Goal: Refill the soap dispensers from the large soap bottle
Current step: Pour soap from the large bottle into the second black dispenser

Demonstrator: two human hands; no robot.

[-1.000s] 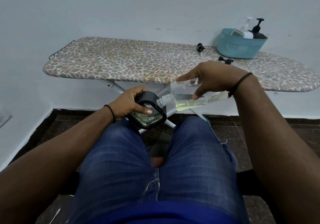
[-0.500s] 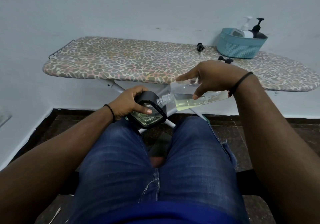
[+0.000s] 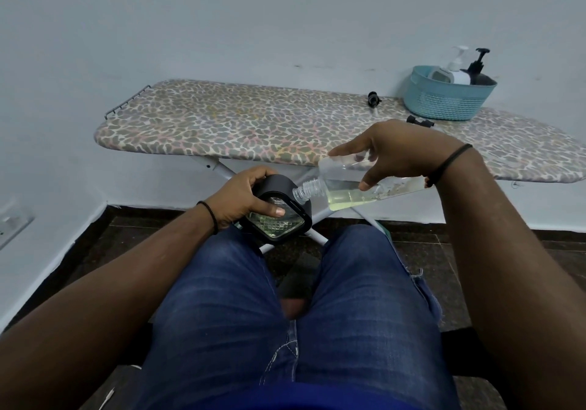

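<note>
Nothing has shifted in the last second: the right hand (image 3: pixel 402 153) still grips the tilted soap bottle (image 3: pixel 355 187), fingers clamped, mouth at the dispenser (image 3: pixel 279 211), which the left hand (image 3: pixel 245 202) grips. Pouring likely continues.

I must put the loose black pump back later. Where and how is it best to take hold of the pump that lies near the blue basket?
Probably from above, pinching the middle of the black pump. It lies flat on the ironing board, just in front of the blue basket, so its long sides are free. Both hands are busy now: left hand, right hand.
</note>
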